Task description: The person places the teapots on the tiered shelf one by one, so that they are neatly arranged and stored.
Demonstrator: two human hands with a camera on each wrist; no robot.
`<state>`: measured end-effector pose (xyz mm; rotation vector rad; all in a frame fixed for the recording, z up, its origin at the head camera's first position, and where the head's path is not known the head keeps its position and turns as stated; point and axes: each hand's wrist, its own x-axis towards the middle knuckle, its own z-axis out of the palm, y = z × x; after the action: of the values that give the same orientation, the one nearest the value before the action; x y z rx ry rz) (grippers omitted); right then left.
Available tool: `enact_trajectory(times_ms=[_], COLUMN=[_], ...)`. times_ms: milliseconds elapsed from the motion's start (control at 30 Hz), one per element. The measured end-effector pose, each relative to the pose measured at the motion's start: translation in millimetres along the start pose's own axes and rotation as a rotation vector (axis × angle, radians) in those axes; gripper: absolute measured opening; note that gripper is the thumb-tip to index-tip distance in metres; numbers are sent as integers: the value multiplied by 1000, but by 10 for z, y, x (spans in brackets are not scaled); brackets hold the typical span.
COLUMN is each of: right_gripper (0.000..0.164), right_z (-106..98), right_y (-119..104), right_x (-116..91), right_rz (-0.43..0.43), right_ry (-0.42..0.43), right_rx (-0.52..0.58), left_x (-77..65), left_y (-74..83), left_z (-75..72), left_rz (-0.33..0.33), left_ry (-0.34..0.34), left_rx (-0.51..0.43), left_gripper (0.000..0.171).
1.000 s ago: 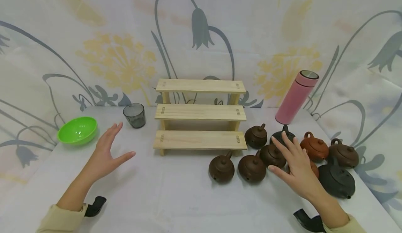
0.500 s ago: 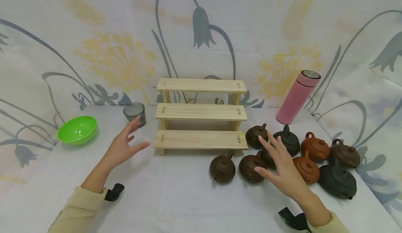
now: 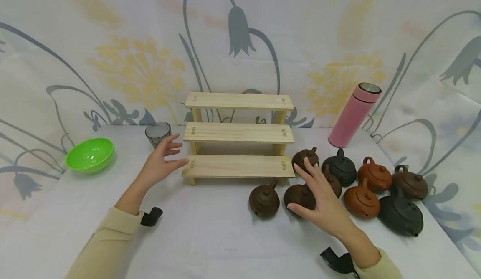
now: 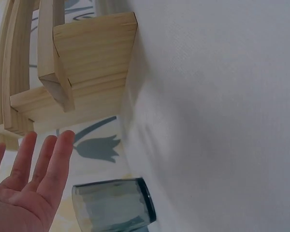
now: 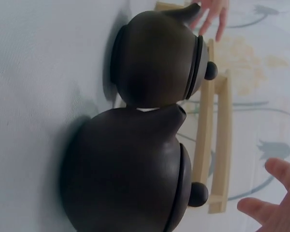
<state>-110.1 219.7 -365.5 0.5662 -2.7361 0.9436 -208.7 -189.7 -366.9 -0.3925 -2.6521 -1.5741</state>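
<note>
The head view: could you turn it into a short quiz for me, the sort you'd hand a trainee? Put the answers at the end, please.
1. How many tiers does the wooden stand have?
2. True or false: the right hand is gripping a teapot.
3. What tall pink thing stands at the back right of the table?

Key:
1. Three.
2. False; it holds nothing.
3. A flask with a matching pink lid.

Glass (image 3: 155,131) left of rack (image 3: 239,133), flask (image 3: 352,116) behind teapots (image 3: 264,201)
</note>
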Motion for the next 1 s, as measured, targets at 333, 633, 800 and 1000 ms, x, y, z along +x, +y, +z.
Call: enact_trajectory(times_ms=[333, 633, 800, 1000], right_gripper=[93, 79, 67, 56], right_z=[136, 290, 384, 454], right_y=[-68, -163, -205, -207], right_x=[57, 145, 190, 245], right_rz=[-131, -208, -211, -231], right_ry=[36, -25, -90, -94], right_rx=[-12, 9, -12, -57], left_x=[157, 190, 184, 190], left_y=[13, -53, -82, -95], left_z=[129, 171, 154, 133], left_rz=[13, -17, -16, -34], left_ry=[-32, -102, -140, -170], left_rx=[-43, -88, -60, -50], left_gripper=[68, 86, 88, 89])
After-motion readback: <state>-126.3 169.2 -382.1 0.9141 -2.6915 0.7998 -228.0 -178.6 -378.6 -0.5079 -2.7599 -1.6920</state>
